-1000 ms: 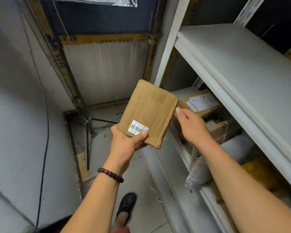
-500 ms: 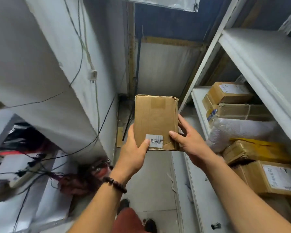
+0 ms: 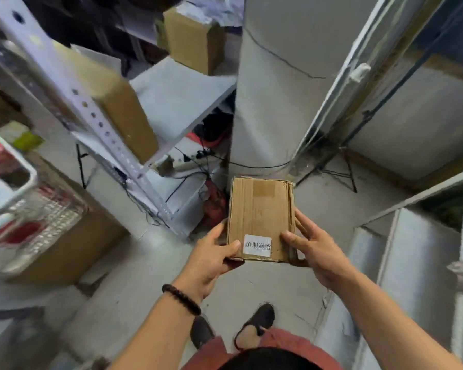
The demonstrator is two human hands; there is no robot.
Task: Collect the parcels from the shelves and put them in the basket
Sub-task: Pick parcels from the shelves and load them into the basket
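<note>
At the far left edge a white-rimmed basket (image 3: 24, 182) with mesh sides shows only in blur; red and white shapes lie inside it, too smeared to name. Just beside and below it stands a large cardboard box (image 3: 72, 249) on the floor. To the right rises the perforated white post (image 3: 91, 110) of a metal rack, and a long brown carton (image 3: 123, 116) lies on the rack's grey shelf board (image 3: 177, 97). Farther back on the same rack sits another brown carton (image 3: 193, 41). Under the board a white power strip (image 3: 187, 162) lies among black cables. Next comes a wide grey pillar (image 3: 278, 89).

In front of the pillar, above the floor and well apart from the basket, is the parcel (image 3: 261, 217), a flat brown cardboard box with a white label (image 3: 257, 245) near its close edge. The left hand (image 3: 211, 260) grips the near left corner, its thumb on the top face just left of the label and its fingers round the side; a dark bead bracelet (image 3: 181, 299) circles that wrist. The right hand (image 3: 313, 249) holds the right edge, thumb pressed on the top face just right of the label, fingers running along the side. Below the parcel a dark shoe (image 3: 257, 321) stands on the floor. At the right, pale shelves (image 3: 412, 263) run along the edge of the view
</note>
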